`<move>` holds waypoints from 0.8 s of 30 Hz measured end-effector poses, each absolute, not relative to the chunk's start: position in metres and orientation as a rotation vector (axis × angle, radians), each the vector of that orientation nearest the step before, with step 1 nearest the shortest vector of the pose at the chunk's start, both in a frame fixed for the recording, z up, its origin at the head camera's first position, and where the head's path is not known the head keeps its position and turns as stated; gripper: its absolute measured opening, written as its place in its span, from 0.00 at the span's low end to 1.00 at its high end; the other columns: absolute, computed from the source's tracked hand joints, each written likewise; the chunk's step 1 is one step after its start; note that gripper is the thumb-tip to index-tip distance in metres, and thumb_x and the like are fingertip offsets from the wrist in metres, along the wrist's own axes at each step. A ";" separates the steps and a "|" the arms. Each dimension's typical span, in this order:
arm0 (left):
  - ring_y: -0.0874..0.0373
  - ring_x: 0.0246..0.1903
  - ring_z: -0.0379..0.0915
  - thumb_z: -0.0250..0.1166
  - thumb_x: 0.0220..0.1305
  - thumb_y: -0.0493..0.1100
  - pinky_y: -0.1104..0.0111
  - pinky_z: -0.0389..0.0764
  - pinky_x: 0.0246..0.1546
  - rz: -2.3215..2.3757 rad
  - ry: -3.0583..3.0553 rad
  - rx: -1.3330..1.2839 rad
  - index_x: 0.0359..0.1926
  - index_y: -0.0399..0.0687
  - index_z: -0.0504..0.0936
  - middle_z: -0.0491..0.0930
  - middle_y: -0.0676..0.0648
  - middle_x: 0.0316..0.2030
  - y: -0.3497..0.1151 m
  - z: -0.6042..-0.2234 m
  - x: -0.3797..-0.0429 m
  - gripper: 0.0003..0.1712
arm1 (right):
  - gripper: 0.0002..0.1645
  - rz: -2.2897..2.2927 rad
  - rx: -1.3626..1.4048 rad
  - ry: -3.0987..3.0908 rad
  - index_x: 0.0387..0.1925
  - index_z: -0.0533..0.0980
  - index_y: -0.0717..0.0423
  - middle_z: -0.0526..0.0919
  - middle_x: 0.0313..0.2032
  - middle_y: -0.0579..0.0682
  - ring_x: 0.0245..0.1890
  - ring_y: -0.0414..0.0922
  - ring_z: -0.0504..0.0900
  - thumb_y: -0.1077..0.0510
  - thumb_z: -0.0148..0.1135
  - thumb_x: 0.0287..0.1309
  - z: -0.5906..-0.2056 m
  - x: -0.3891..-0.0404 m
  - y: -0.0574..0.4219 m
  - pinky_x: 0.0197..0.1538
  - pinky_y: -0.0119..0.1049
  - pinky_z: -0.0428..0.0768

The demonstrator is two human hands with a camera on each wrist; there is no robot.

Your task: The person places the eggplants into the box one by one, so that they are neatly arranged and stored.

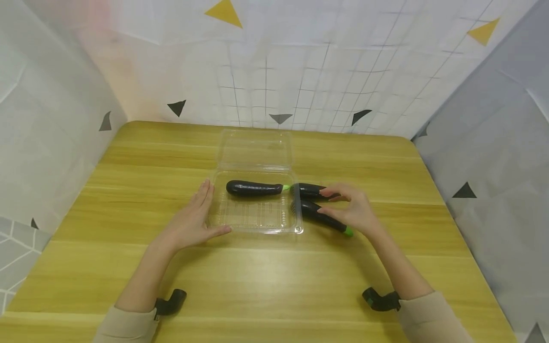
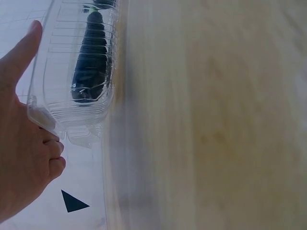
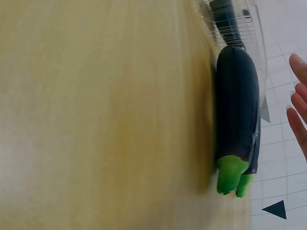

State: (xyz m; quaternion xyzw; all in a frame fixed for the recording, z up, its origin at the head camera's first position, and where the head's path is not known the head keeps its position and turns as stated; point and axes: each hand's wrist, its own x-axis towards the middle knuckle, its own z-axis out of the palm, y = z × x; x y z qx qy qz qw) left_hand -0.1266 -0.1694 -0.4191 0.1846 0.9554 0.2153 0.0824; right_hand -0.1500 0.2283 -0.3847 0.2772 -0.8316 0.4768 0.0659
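A clear plastic clamshell container (image 1: 257, 229) lies with its lid (image 1: 255, 146) folded back toward the wall. Inside it, one dark eggplant (image 1: 253, 188) lies lengthwise, its green stem to the right. My left hand (image 1: 193, 221) rests against the container's left side, fingers straight along the edge and thumb spread at the front corner. Two more eggplants lie on the table just right of the container: a nearer one (image 3: 235, 105) and a farther one (image 1: 310, 191) partly hidden behind my right hand (image 1: 349, 209). That hand hovers over the pair with parted fingers, holding nothing.
The wooden table (image 1: 266, 281) has rounded back corners. White sheeting (image 1: 300, 71) with triangles and grid lines stands behind it and at both sides. A black curved device (image 1: 171, 302) sits at my left wrist, another (image 1: 379, 300) at my right.
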 end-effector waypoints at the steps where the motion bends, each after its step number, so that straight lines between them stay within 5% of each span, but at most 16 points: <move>1: 0.46 0.73 0.27 0.58 0.54 0.76 0.50 0.46 0.70 0.640 2.855 0.551 0.74 0.39 0.31 0.25 0.42 0.74 -0.169 -0.419 -0.127 0.68 | 0.24 1.443 0.833 -2.519 0.42 0.79 0.69 0.82 0.42 0.62 0.42 0.56 0.81 0.74 0.76 0.38 -0.386 -0.150 0.228 0.44 0.42 0.83; 7: 0.45 0.73 0.28 0.59 0.55 0.75 0.49 0.46 0.70 0.643 2.847 0.549 0.74 0.39 0.30 0.24 0.42 0.74 -0.169 -0.419 -0.127 0.68 | 0.23 1.507 0.819 -2.560 0.42 0.78 0.72 0.81 0.44 0.65 0.44 0.63 0.80 0.74 0.74 0.40 -0.394 -0.150 0.228 0.44 0.55 0.81; 24: 0.44 0.73 0.27 0.59 0.56 0.73 0.48 0.46 0.69 0.643 2.836 0.552 0.74 0.40 0.29 0.23 0.42 0.74 -0.170 -0.419 -0.128 0.68 | 0.22 1.502 0.810 -2.607 0.43 0.78 0.72 0.82 0.43 0.65 0.45 0.62 0.81 0.73 0.74 0.42 -0.404 -0.151 0.229 0.44 0.55 0.81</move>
